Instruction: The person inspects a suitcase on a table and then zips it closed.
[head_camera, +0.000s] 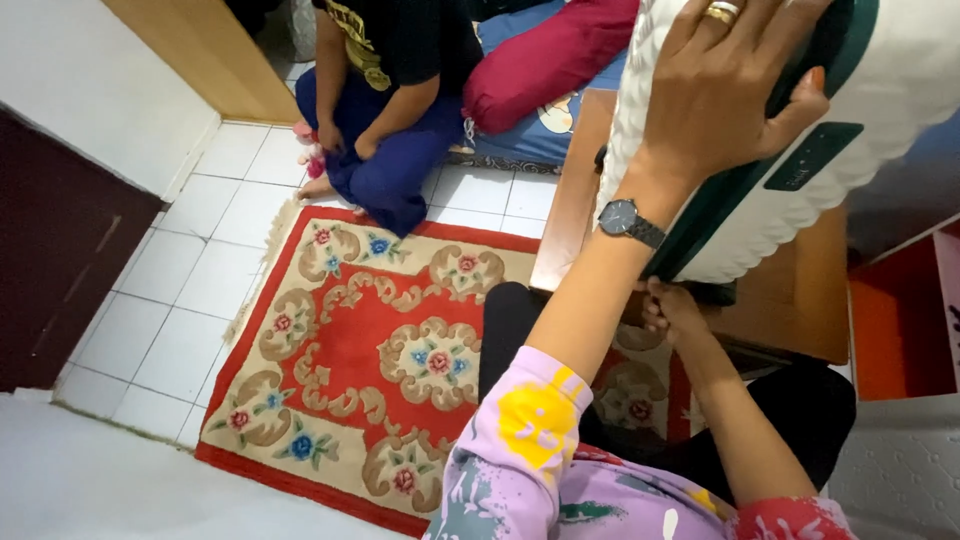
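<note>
My left hand (715, 85) spread flat on the white and green appliance (850, 120) tilted above the low wooden desk (790, 300), my right hand (668, 308) in a closed grip at its underside, red floral rug (350, 350) below, another person (385, 110) seated nearby.

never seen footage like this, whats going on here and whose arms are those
This is one picture from a camera worn on a person's head, looking down at their own arms. Their left hand, with a ring and a wristwatch, presses flat on a white and green appliance tilted over a low wooden table. Their right hand reaches under the appliance's lower edge; what it grips is hidden. On the white tiled floor lies a red flowered rug. A second person sits at the rug's far end.
</note>
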